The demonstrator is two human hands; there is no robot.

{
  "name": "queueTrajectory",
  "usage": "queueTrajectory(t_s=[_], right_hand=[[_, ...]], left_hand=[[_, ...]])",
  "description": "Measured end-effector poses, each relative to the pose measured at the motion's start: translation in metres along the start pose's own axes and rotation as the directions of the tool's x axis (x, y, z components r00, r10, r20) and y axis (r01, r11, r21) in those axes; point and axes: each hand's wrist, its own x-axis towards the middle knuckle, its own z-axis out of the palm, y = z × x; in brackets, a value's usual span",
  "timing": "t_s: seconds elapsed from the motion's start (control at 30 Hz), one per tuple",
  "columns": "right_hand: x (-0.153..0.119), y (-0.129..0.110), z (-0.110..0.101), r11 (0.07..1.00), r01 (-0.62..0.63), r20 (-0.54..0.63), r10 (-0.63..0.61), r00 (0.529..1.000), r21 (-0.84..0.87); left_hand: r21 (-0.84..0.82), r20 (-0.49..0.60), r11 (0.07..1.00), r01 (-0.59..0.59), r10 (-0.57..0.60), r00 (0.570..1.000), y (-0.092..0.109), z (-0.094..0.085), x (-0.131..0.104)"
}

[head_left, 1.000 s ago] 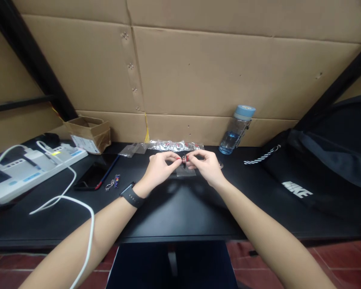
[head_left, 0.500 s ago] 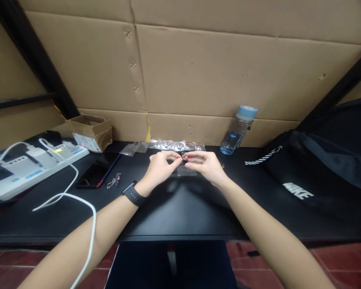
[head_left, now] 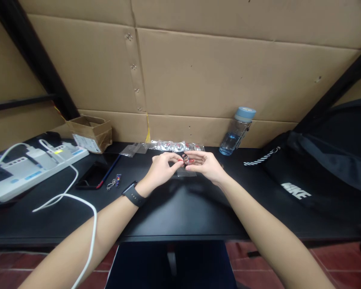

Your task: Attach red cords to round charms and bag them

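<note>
Over the black table, my left hand pinches a small dark and silvery ring-like piece with red on it. My right hand is on the other side of the same piece, fingers curved round it, with the thumb below. What exactly the piece is cannot be made out. Behind the hands lies a row of clear plastic packets with red and silvery contents. Beneath the fingers is a flat clear bag. To the left, a small keyring with a colourful charm rests on the table.
A phone or tablet, a white power strip with a looping white cable and a cardboard box are at the left. A blue-capped bottle and a black bag are at the right.
My right fingers have shifted slightly and spread a little round the small piece, whose red part shows more. The view has tilted slightly.
</note>
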Motion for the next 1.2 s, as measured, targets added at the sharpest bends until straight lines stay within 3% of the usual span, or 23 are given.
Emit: queueTrajectory(t_s=[0.1, 0.2, 0.4, 0.53, 0.63, 0.8, 1.07, 1.2], right_hand=[[0.000, -0.002, -0.002, 0.998, 0.026, 0.012, -0.025, 1.000, -0.055], [-0.001, -0.007, -0.010, 0.985, 0.062, 0.025, -0.059, 0.998, -0.160], [-0.006, -0.021, -0.037, 0.862, 0.097, 0.150, -0.024, 0.988, -0.498], [-0.007, -0.024, -0.047, 0.698, 0.083, 0.177, 0.064, 0.982, -0.711], [-0.007, -0.025, -0.048, 0.623, 0.082, 0.172, 0.085, 0.982, -0.778], [-0.008, -0.028, -0.046, 0.615, 0.068, 0.165, 0.102, 0.981, -0.786], [-0.010, -0.030, -0.051, 0.620, 0.090, 0.197, 0.107, 0.975, -0.780], [-0.009, -0.029, -0.049, 0.626, 0.078, 0.190, 0.114, 0.975, -0.776]], left_hand=[[0.036, 0.056, 0.999, -0.031, 0.029, 0.998, -0.002, -0.002, 0.000], [0.171, 0.114, 0.979, -0.106, 0.088, 0.990, -0.008, -0.003, 0.000], [0.258, 0.378, 0.906, -0.336, 0.226, 0.898, -0.026, 0.011, -0.004], [0.322, 0.372, 0.876, -0.360, 0.232, 0.899, -0.032, 0.024, -0.002], [0.351, 0.365, 0.878, -0.326, 0.192, 0.911, -0.036, 0.028, 0.002], [0.353, 0.400, 0.885, -0.304, 0.151, 0.904, -0.037, 0.025, 0.004], [0.427, 0.376, 0.822, -0.376, 0.217, 0.901, -0.034, 0.027, 0.003], [0.383, 0.385, 0.853, -0.355, 0.201, 0.901, -0.035, 0.028, 0.004]])
